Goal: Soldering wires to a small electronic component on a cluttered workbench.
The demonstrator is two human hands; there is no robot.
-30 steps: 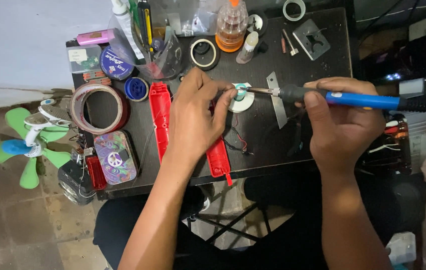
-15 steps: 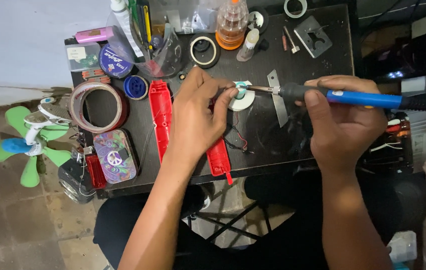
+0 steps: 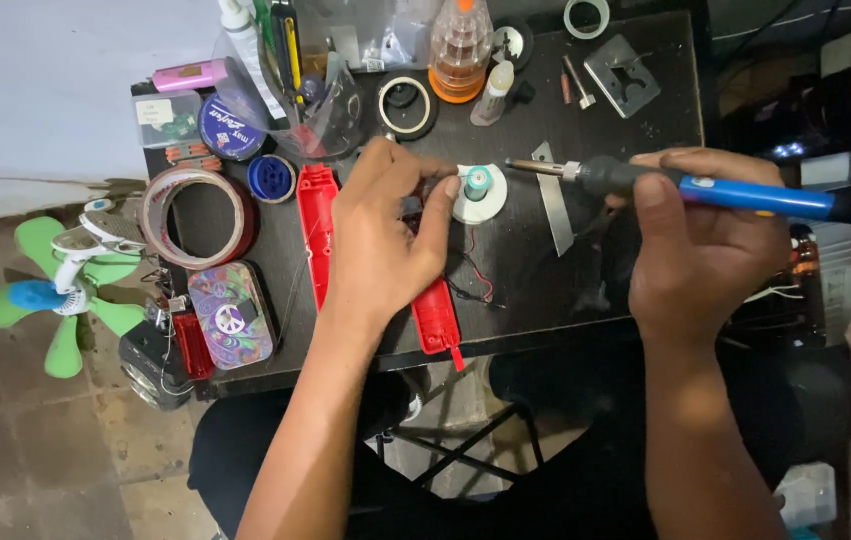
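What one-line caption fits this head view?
Left hand steadies a small white disc part while right hand holds a blue-handled soldering iron beside it.

Black surface [image 3: 635, 70]. Soldering iron [image 3: 715, 190] in the right fingers: blue handle, black grip. White disc [image 3: 485, 200] with teal hub, touching the left fingertips [image 3: 448, 188]. Red plastic case [image 3: 317, 230] under the left fingers. Left of them: brown tape roll [image 3: 195, 215], tin [image 3: 232, 315] with swirly purple-pink pattern, green fan [image 3: 50, 290] with blue hub. Beyond: orange-capped bottle [image 3: 460, 45].

Left hand [image 3: 382, 235] pinching small teal-topped white part [image 3: 478, 189] mid-frame; right hand [image 3: 702, 243] gripping blue soldering iron [image 3: 705, 189], tip just right of part, apart.
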